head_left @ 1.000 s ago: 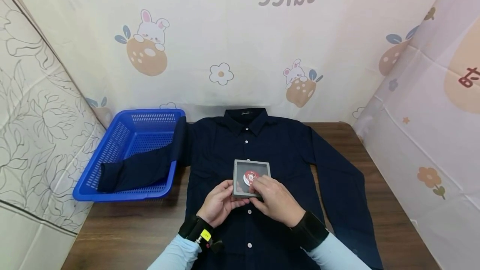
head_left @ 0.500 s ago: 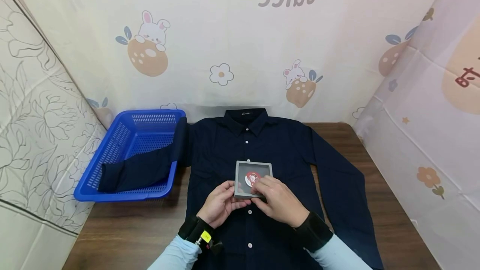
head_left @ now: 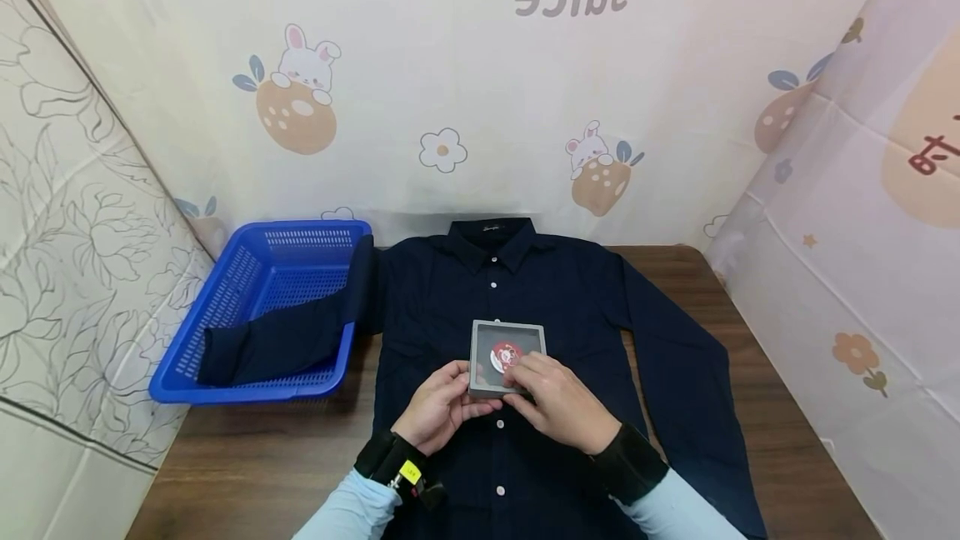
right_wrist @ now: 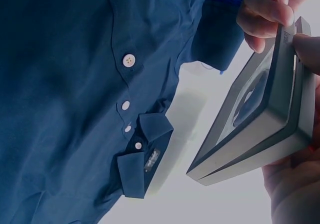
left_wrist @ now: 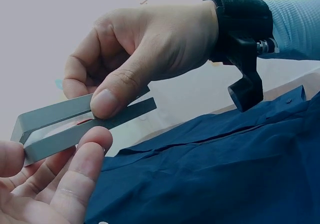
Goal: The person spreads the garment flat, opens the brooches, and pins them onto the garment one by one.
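Both hands hold a square grey display case (head_left: 487, 338) with a clear window, above the front of a navy button-up shirt (head_left: 442, 290). A round red-and-white badge (head_left: 504, 357) shows inside the window. My left hand (head_left: 437, 408) grips the case's lower left edge with its thumb and fingers. From the lower right, my right hand (head_left: 558, 402) pinches the near edge, some fingers over the window. In the left wrist view, the case's two frame halves (left_wrist: 60, 115) stand slightly apart at one end. A narrow gap also runs along the case edge (right_wrist: 287, 116) in the right wrist view.
At the left stands a blue plastic basket (head_left: 187, 315), with one shirt sleeve (head_left: 277, 340) lying across into it. The other sleeve (head_left: 686, 365) bends down on the right. Wooden table (head_left: 247, 457) shows around the shirt; a printed curtain (head_left: 450, 65) hangs behind.
The case and both hands have shifted very slightly to the right since one second ago; in the last half second they barely differ. The grips look the same.
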{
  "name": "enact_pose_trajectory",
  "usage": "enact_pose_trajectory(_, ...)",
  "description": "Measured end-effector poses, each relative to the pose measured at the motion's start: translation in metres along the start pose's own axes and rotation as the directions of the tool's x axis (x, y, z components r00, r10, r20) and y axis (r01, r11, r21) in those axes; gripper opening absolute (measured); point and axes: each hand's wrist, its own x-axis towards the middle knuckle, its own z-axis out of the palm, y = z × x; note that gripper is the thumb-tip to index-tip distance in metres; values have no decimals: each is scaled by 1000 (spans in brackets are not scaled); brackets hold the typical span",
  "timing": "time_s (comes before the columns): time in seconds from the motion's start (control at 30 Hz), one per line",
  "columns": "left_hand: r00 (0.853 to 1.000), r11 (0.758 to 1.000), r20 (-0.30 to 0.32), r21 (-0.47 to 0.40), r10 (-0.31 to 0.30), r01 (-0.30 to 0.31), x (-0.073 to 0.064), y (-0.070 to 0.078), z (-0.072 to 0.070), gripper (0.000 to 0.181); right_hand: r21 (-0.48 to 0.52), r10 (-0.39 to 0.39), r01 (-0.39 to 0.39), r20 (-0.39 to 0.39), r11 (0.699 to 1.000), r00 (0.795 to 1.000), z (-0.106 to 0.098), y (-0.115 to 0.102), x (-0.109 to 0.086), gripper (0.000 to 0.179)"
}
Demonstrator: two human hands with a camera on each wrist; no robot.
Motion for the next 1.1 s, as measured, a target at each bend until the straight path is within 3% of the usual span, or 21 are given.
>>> enact_pose_trajectory(0.43,1000,1000,-20,1,-16,16,-1,0,-1,33,18,-5,6,-23,1000,1000,-3,1,2,21)
enact_pose_trajectory(0.8,992,986,-118,153,-42,60,0,-2,-1,31,5,-28,28,-22,1000,999,-8,-1,3,19)
enact_pose_trajectory(1.0,990,960,-143,276,-12,52,-2,-2,-2,33,9,-26,26,-9,1000,1000,-14,-1,4,18)
enact_pose_trajectory(1.1,988,955,-153,293,0,45,-2,-4,-2,32,11,-27,27,-8,1000,1000,-16,-1,3,19)
